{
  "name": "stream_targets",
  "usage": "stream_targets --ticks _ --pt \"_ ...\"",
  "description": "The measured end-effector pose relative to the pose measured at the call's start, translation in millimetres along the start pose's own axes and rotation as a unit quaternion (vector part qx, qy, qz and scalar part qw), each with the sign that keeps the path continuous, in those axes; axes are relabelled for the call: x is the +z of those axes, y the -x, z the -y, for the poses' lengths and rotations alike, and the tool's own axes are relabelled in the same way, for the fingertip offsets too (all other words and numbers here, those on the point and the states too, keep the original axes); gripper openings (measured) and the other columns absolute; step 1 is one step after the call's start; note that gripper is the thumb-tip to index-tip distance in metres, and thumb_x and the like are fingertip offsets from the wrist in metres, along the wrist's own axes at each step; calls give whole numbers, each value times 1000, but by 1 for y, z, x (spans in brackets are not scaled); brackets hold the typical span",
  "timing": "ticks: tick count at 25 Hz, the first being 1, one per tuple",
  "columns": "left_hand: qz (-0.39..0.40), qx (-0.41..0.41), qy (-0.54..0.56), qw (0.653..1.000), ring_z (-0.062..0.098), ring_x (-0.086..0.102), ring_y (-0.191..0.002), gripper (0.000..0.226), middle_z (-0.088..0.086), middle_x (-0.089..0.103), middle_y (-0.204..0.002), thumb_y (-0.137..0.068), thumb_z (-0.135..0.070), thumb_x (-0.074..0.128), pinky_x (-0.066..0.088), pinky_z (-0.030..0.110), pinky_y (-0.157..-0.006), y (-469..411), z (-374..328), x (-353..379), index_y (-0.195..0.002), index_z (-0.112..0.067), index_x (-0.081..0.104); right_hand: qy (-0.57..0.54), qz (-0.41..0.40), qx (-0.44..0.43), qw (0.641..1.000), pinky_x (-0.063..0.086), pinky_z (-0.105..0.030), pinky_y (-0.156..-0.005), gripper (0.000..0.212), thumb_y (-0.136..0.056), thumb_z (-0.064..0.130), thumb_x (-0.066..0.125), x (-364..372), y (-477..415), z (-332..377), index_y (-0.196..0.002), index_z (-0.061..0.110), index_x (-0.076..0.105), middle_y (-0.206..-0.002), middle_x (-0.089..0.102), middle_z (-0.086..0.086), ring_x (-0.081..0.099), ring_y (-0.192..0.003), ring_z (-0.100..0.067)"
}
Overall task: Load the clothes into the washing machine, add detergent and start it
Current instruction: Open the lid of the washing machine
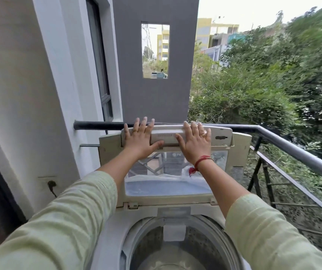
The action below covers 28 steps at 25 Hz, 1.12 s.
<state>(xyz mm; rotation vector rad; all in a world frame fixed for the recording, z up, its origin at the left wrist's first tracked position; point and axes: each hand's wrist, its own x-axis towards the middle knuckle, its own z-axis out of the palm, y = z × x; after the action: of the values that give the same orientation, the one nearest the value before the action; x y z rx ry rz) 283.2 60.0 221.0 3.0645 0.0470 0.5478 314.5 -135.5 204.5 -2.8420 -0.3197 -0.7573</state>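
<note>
Sleeves [59, 221] nearest; lid [228, 133] lettering [165, 135] unreadable.

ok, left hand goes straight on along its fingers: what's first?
Left hand lies flat on the raised lid; past its top edge, probably the black railing, then the grey wall. Depth unclear.

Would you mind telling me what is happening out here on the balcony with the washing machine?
A person stands over a top-loading washing machine with its lid raised upright. The left hand and right hand press flat against the lid's top edge, on either side of its handle. The drum below is uncovered, and no clothes show in the visible part. No detergent is in view, so loading has not begun.
</note>
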Motion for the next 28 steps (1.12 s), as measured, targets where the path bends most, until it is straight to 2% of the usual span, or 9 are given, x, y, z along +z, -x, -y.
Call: stream_targets --ticks 8,14,17,20,23,28 --pt "43 3 -1 999 23 -25 -141 89 0 -25 -154 -82 -77 21 -17 57 -107 -27 6 6 -145 -30 -21 -23 38 28 999 4 -52 -116 66 -92 61 9 11 -25 3 -148 27 10 -158 9 -3 1 -146 -25" --pt "57 -2 2 998 22 -23 -142 86 0 -20 -156 -84 -75 21 -16 56 -109 -21 3 -1 -146 -30 -19 -35 40 28 998 6 -53 -116 66 -92 62 11 5 -19 3 -148 28 9 -158 6 -3 -1 -146 -24" --pt "29 -14 79 996 21 -16 -144 81 1 -7 -158 -87 -70 26 -13 54 -111 -7 -1 -6 -149 -27 -3 -35 45 25 998 5 -54 -116 66 -92 62 10 -3 -9 2 -148 28 7 -158 5 -4 -2 -146 -24" --pt "-26 -17 120 992 21 -10 -145 78 1 3 -158 -87 -61 44 -7 56 -112 17 1 -8 -149 -26 11 -34 44 23 998 -2 -57 -113 67 -92 62 9 -14 3 3 -149 28 5 -158 4 -4 -3 -145 -25" --pt "-38 -15 92 995 23 -9 -145 82 2 1 -158 -86 -57 51 -4 57 -113 39 6 -11 -149 -26 9 -20 49 24 998 -7 -60 -110 68 -91 63 8 -23 13 4 -149 28 5 -158 4 -3 -3 -145 -26" --pt "-24 -19 59 998 23 -14 -144 86 1 -5 -158 -87 -56 49 -7 55 -112 59 4 -22 -150 -22 1 -12 49 43 998 -6 -63 -110 69 -92 62 11 -30 24 9 -150 26 3 -158 1 -3 -5 -145 -28"
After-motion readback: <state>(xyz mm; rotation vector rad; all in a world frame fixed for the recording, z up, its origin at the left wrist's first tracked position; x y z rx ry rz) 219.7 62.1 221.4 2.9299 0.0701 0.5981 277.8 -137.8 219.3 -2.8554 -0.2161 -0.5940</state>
